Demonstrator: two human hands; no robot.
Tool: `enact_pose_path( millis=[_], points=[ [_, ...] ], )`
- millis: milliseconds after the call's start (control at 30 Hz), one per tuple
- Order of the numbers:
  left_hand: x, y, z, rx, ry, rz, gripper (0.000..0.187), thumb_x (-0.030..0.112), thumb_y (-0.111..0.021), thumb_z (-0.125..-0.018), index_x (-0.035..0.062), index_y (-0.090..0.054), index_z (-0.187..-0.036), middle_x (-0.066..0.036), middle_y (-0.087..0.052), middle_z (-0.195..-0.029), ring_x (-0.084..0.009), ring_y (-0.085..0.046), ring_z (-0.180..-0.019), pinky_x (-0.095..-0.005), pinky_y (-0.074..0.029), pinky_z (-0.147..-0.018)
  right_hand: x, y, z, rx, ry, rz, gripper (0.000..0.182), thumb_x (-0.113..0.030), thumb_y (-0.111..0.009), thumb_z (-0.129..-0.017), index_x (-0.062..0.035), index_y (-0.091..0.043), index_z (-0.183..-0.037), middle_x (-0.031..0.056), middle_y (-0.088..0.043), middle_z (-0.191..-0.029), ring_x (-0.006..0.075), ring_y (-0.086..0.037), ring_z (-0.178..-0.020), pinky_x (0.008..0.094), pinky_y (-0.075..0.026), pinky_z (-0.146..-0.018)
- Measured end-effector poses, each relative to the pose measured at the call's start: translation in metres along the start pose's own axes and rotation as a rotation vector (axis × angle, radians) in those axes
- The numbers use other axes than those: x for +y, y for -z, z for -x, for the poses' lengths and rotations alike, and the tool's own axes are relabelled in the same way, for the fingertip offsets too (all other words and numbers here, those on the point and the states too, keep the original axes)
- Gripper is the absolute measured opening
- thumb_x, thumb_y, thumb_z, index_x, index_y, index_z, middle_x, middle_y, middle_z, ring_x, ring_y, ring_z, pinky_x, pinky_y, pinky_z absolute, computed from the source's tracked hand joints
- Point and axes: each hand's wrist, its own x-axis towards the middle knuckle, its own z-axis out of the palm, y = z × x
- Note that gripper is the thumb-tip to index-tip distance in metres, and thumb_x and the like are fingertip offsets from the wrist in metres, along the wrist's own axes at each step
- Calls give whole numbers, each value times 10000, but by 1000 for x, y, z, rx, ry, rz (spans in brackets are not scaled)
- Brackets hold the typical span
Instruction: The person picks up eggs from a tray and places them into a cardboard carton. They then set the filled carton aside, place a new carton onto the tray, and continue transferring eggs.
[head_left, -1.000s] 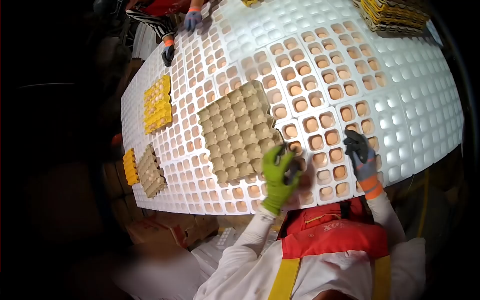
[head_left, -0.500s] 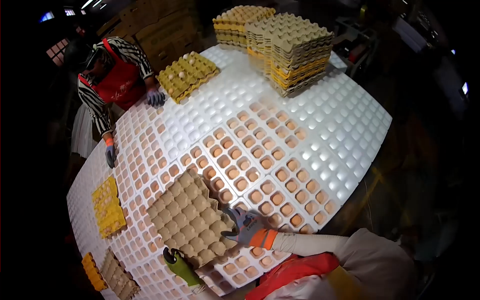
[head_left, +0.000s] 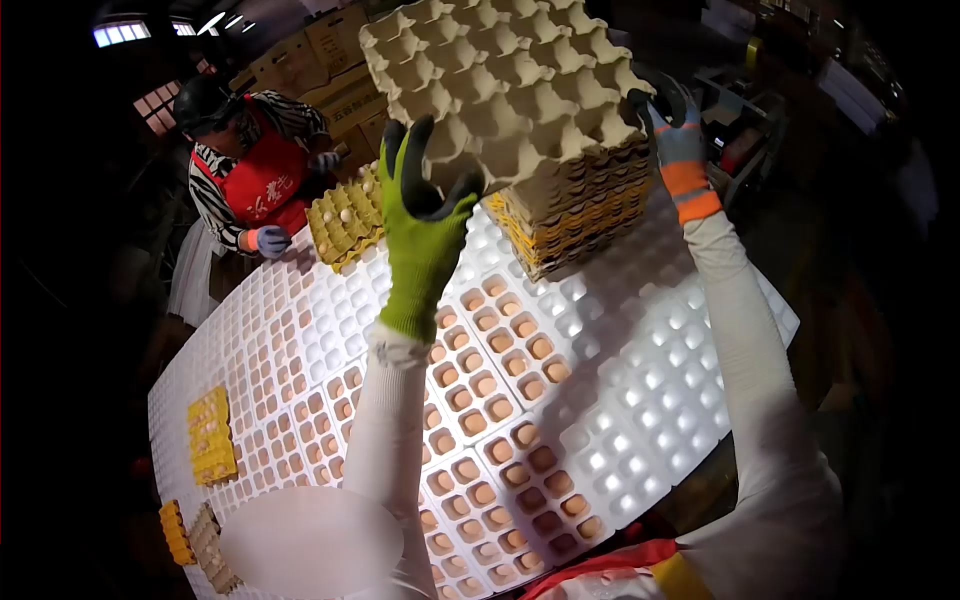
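Note:
A grey-brown cardboard egg tray (head_left: 500, 85) is held between my two hands at the top of the view, directly over a stack of egg trays (head_left: 580, 215). My left hand (head_left: 425, 225), in a green glove with dark fingertips, grips its near left corner. At the right edge, my right hand (head_left: 680, 140) in a grey and orange glove has its fingers curled round the rim. No eggs show in the tray's hollows. Below my arms, white foam trays (head_left: 640, 440) cover the table, many of their wells holding brown eggs (head_left: 483, 384).
Across the table at left stands a person (head_left: 265, 190) in a red apron and gloves, beside an olive-yellow egg tray (head_left: 345, 220) with a few eggs. A yellow tray of eggs (head_left: 210, 440) lies on the left side. Cardboard boxes (head_left: 340, 85) are piled behind.
My hands have carried the egg tray up and away from the near side of the table to the stack at the back. The person opposite has shifted both hands.

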Motion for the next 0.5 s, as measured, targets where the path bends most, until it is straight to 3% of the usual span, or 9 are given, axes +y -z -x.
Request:
enact_pose_path(
  millis=[33,100,167,200,233,333,433,467,500],
  points=[
    [-31,-24,-21,36,-166,-128,739,45,-797,-780,88,-507,-1458,-152,-386,-1560,-223,-545,-1281,-319,-471,-1018,21,-27,-10,-96,-68,7,449,-73,-637,-935,-107,-588,-1379,155,-549,-1409,320,-564,-1260,398,-461,-1066],
    [-74,-75,-49,-32,-22,36,741,28,-786,-757,82,-517,-1445,-154,-425,-1524,-228,-574,-1227,-313,-489,-979,56,-74,-28,-283,-311,-180,431,-139,-623,-968,-141,-584,-1397,155,-537,-1430,332,-549,-1283,401,-453,-1071],
    [-63,-108,-42,-173,294,-68,634,92,-760,-791,117,-572,-1396,-183,-394,-1559,-283,-444,-1405,-328,-413,-1092,67,-93,-22,-603,-437,-147,501,-323,-622,-965,-176,-547,-1437,164,-517,-1464,370,-550,-1275,421,-453,-1062],
    [-92,-117,-37,-323,373,-244,637,235,-763,-798,160,-572,-1402,-213,-374,-1568,-324,-417,-1434,-358,-402,-1121,73,-102,-20,-768,-485,-115,550,-416,-622,-963,-193,-529,-1457,169,-506,-1482,390,-550,-1272,431,-453,-1058],
    [-114,-128,-25,-352,344,-399,595,284,-723,-829,161,-580,-1393,-221,-387,-1560,-341,-442,-1413,-368,-416,-1112,87,-130,-2,-658,-716,-407,617,-495,-627,-944,-191,-514,-1469,187,-495,-1494,409,-566,-1246,446,-461,-1043],
    [-102,-133,-13,-308,213,-531,555,292,-696,-850,170,-593,-1382,-207,-441,-1521,-376,-456,-1390,-391,-435,-1097,115,-169,24,-535,-611,-557,671,-541,-629,-926,-192,-493,-1483,243,-484,-1485,431,-572,-1229,458,-467,-1032],
    [-111,-126,-8,-351,7,-537,509,300,-686,-869,173,-621,-1358,-173,-538,-1460,-362,-467,-1384,-410,-469,-1061,110,-178,29,-555,-569,-554,598,-447,-607,-957,-144,-510,-1464,258,-549,-1380,434,-596,-1185,464,-493,-979],
    [-74,-122,-20,-457,335,-499,522,320,-693,-867,177,-625,-1364,-171,-535,-1468,-353,-518,-1343,-401,-487,-1038,112,-179,27,-550,-572,-556,575,-416,-600,-968,-128,-515,-1458,262,-570,-1346,435,-604,-1171,466,-501,-961],
    [-88,-120,-15,-370,149,-546,355,355,-632,-862,188,-684,-1171,-130,-723,-1036,-305,-668,-1089,-413,-521,-923,112,-178,25,-535,-581,-571,551,-384,-593,-978,-112,-521,-1452,267,-592,-1311,437,-612,-1156,468,-510,-943]
  ],
)
